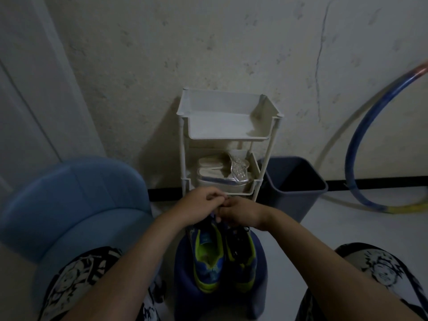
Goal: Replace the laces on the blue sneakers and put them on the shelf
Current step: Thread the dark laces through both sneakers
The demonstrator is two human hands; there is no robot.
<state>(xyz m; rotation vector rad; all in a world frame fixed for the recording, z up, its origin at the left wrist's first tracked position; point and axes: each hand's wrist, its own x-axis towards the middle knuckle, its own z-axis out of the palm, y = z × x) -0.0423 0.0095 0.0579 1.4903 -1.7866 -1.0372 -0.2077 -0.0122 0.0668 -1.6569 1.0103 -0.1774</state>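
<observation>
cracked pale wall [231, 42] fills the back of a dim room, with a grey floor [347, 216] below it. a big blue chair [76, 205] sits at my left. a hoop [361, 126] leans on the wall at my right, and a grey bin [291, 193] stands just beside the shelf [185, 158]. the shelf is straight ahead against the wall. i see nothing on its top tray, and silver shoes [222, 179] lie in the tray below.

between my knees is a dark blue stool [185, 274], and the sneakers [209, 260] stand on it side by side, touching. their long axes run straight away from me, heels near me and toes toward the shelf. so the shelf lies dead ahead of the toes, and putting them up should be a plain forward lift.

the sneakers are blue with bright green lining and green at the heels. the left one gapes open and i see no lace across it. the right one has a dark lace [236, 239] lying loose over its tongue.

my left hand [201, 202] and right hand [238, 214] meet over the toe end, both about as near. the fingers of both are bunched and curled, fingertips touching. they pinch something thin between them, which i take for the lace, though it is too dark to be sure.

lacing looks unfinished.
</observation>
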